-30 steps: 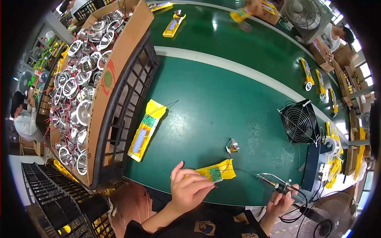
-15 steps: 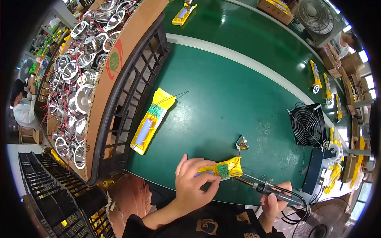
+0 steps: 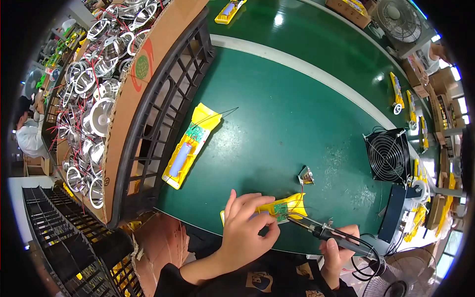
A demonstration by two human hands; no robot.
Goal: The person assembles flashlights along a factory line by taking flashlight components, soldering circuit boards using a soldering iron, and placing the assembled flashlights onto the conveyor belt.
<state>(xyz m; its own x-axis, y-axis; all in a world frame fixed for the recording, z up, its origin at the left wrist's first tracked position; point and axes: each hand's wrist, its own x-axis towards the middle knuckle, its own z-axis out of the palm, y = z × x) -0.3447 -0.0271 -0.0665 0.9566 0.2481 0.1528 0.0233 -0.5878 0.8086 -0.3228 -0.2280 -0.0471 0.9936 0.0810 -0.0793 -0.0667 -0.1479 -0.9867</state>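
Note:
My left hand (image 3: 250, 232) lies over a yellow flashlight housing (image 3: 297, 203), fingers at its far edge. Thumb and index finger curl together at its near side; anything thin between them is too small to tell. The housing holds a green circuit board (image 3: 281, 211), and a lilac battery shows partly under my fingers. My right hand (image 3: 338, 247) grips a soldering iron (image 3: 341, 240), its tip pointing left at the board's right end. Just beyond sits a small silver reflector cup (image 3: 306, 175), a red wire running from it toward the board.
A second opened yellow housing (image 3: 185, 151) with board and battery lies left. Beside it stands a black crate (image 3: 163, 109) and a cardboard box (image 3: 121, 148) of wired reflectors. A black fan (image 3: 388, 156) stands right. More housings lie on the green belt (image 3: 307, 29) beyond.
The view has shifted slightly. The reflector cup has turned a little. The soldering iron stays close to the board's right end, and both hands keep nearly the same pose.

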